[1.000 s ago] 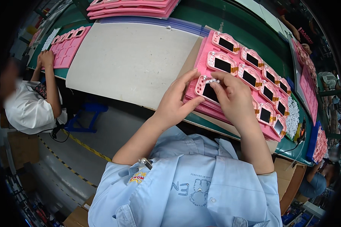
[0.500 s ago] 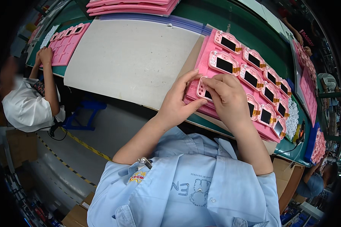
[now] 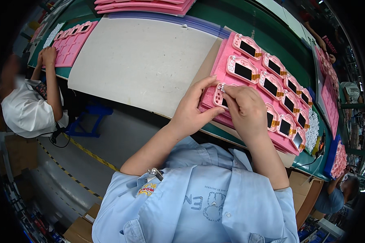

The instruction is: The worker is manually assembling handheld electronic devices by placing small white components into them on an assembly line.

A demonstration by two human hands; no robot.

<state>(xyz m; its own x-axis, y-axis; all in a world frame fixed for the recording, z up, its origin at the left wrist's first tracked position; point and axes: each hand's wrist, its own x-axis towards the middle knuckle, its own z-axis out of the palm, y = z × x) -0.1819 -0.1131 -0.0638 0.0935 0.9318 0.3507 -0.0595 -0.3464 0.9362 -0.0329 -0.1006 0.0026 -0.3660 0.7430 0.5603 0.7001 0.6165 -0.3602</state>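
Observation:
At the near left corner of a pink foam tray [image 3: 207,98] sits a pink handheld game shell [image 3: 218,96] with a dark screen, mostly covered by my hands. My left hand [image 3: 189,108] curves round its left side, thumb at the near edge and fingers at the far edge. Over the shell's upper left, my right hand [image 3: 244,106] pinches thumb and forefinger together. A whitish bit shows at those fingertips, too small to make out. Several more shells [image 3: 242,71] with black screens and orange ribbon cables lie in rows on the tray.
Right of the tray lies a pile of small white parts [image 3: 312,131], near a tool with a cable [image 3: 321,146]. A grey board [image 3: 138,60] covers the table to the left. Stacked pink trays [image 3: 146,6] stand at the back. A co-worker [image 3: 32,101] sits at far left.
My right fingertips have shifted slightly on the shell's upper left, uncovering a whitish bit. My left hand keeps its place round the shell. The view has moved a little.

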